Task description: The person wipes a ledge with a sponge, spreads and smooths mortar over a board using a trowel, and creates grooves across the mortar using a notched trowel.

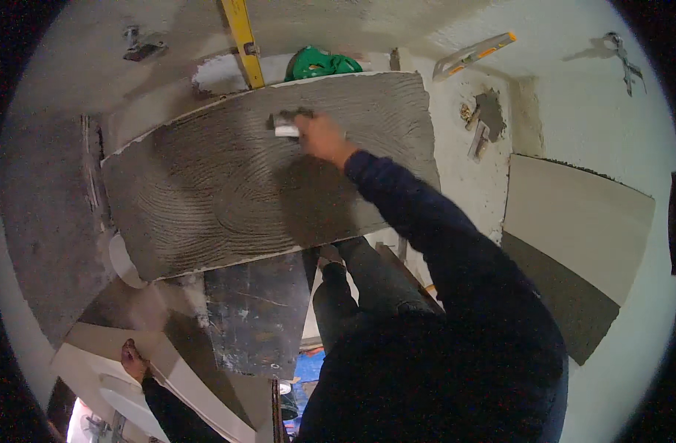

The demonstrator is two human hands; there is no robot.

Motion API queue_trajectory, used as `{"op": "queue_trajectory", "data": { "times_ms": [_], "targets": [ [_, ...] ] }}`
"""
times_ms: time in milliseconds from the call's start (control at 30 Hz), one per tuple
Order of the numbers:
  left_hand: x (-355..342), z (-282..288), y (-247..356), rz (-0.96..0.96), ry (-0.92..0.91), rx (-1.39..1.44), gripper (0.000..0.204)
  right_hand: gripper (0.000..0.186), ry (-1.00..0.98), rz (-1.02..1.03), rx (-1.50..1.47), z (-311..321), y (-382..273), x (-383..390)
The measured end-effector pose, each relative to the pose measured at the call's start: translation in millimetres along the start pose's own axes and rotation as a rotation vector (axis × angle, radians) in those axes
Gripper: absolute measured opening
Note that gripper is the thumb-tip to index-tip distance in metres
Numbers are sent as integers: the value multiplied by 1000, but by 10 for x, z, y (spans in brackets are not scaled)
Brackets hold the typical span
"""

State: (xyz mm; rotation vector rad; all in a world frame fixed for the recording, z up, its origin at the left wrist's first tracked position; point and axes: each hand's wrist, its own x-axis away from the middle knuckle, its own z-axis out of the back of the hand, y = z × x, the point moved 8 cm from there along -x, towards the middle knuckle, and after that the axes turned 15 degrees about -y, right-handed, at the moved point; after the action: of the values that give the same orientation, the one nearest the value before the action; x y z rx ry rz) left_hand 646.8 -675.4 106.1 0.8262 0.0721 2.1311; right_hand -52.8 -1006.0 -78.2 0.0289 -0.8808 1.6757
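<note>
My right hand [325, 138], slightly blurred, is closed on a trowel [286, 127] with a pale handle. The trowel rests on a large slab [190, 214] coated with grey mortar, combed into curved ridges. Ridges cover most of the slab, and my arm casts a shadow over its middle. At the lower left, my left hand [133, 360] has its fingers curled at the edge of a white basin top [101, 354]. What those fingers hold, if anything, is hidden.
A yellow spirit level [242, 40] and a green bag [322, 63] are beyond the slab's far edge. Another level [475, 55] and a small trowel [478, 140] by a mortar patch [489, 114] are at right. A pale tile [574, 221] covers part of the right wall.
</note>
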Motion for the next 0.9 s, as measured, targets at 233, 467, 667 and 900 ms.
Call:
{"op": "queue_trajectory", "data": {
  "times_ms": [233, 467, 667, 900],
  "targets": [
    [49, 78, -47, -72, 58, 16, 45, 44, 73, 170, 444, 334, 119, -471],
    [76, -38, 416, -107, 32, -114, 45, 39, -99, 119, 492, -290, 275, -236],
    [201, 219, 67, -180, 98, -153, 42, 33, -13, 421, 420, -431, -509, 92],
    [47, 46, 39, -222, 15, -71, 42, 38, -162, 191, 649, -17, 128, -367]
  ]
}}
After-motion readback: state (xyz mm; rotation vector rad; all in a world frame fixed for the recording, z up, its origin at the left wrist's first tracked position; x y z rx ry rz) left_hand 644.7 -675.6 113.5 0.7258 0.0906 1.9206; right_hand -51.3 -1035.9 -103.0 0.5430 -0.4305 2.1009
